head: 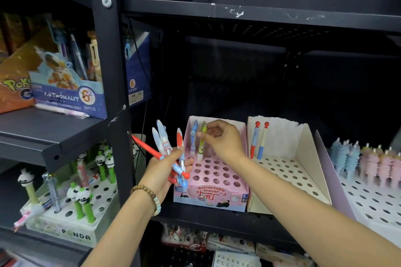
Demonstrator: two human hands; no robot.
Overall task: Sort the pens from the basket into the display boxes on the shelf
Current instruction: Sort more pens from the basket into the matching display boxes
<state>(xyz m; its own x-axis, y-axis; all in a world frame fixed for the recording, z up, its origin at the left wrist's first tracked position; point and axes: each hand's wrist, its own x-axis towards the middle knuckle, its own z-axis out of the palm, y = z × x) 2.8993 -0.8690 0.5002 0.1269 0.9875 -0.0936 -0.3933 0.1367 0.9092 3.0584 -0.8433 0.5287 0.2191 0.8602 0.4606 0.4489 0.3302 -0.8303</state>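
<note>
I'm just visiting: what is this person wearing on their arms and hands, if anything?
No gloves on the left hand or the right hand, and no sleeves show on either arm. The left wrist carries a bead bracelet: round brown wooden-looking beads, with a few pale greenish ones. No ring or watch is visible.

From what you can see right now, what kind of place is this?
Probably a stationery shop or its stockroom. Black metal shelving holds retail display cartons: a pink box printed "Retractable eraser", a blue box printed "36PCS", and a white box of panda-topped pens.
</note>
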